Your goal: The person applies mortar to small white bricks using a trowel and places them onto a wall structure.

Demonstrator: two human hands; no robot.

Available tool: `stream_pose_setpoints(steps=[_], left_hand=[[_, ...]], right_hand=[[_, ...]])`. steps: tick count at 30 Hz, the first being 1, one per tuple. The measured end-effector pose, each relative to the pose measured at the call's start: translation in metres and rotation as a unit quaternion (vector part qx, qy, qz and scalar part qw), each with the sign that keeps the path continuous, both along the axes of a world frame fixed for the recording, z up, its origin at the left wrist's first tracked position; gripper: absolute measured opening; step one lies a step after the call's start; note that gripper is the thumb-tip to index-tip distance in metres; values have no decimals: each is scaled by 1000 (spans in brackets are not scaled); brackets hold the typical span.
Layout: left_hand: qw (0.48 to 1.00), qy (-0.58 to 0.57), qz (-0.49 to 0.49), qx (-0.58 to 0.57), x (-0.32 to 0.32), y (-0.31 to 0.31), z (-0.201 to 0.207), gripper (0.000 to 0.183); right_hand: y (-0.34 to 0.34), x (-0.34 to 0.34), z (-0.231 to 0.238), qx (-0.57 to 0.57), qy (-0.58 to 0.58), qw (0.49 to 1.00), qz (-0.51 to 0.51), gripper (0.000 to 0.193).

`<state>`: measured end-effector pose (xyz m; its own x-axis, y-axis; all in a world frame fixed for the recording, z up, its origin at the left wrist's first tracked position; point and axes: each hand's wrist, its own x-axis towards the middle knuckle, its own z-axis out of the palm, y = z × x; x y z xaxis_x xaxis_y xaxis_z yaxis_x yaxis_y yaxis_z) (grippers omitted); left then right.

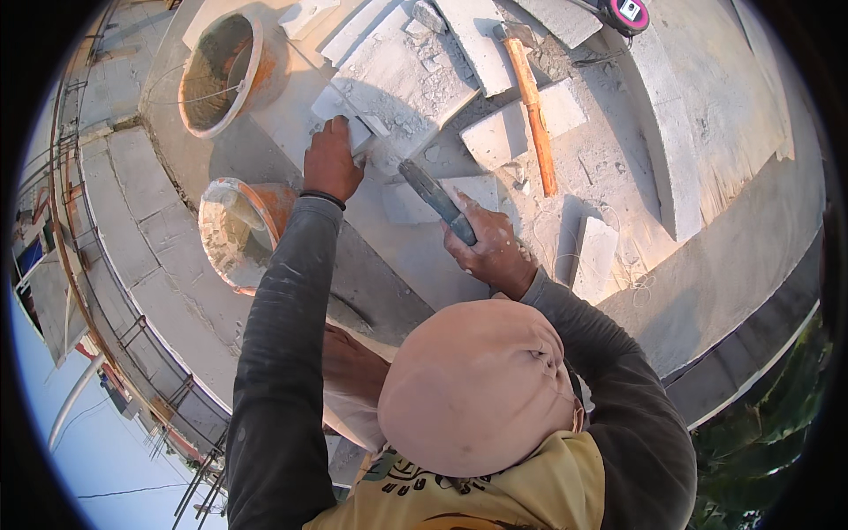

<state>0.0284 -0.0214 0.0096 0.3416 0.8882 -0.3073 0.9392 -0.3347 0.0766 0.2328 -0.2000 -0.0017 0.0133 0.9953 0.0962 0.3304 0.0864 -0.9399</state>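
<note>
My left hand (pixel 334 161) is closed on a small white block (pixel 358 134), pressing it down on a pale slab at the upper middle. My right hand (pixel 490 240) wraps round the dark grey body of a long cylindrical power tool, apparently an angle grinder (pixel 433 193). Its far end points up and left, close to the block's right side. Pale dust blurs that end, so I cannot make out a disc or whether it touches the block. Beyond my right hand, a hammer (pixel 533 115) with an orange-brown wooden handle lies across white block pieces.
Two orange buckets crusted with mortar (pixel 259 75) (pixel 274 208) are on the left. A dusty slab (pixel 402 88) with rubble is ahead. White block strips (pixel 667 150) and a pink-and-black tape measure (pixel 625 16) are on the right. A small offcut (pixel 595 258) lies by my right forearm.
</note>
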Motion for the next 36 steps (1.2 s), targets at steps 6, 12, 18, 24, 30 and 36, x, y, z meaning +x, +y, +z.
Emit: stream_pose_setpoints(steps=[6,12,18,24,30,36], left_hand=[[1000,-2,4,0,0,0,-2,59],[1000,-19,3,11,-4,-4,-4,59],[976,-173,111,-68,-43,15,1,75],[762,-501,251,-325,-87,15,40,78],[829,-431,159,-318,-72,32,9,72],[976,-217,16,1,-29,23,-30,75]], right_hand=[[20,-5,-12,38,-11,999,-12,68],[14,-2,-21,-53,-2,999,-5,51],[34,6,-33,-194,185,958,-98,44],[41,13,-30,-195,240,942,-128,40],[28,7,-3,-157,261,942,-140,41],[19,21,13,-124,127,975,-135,45]])
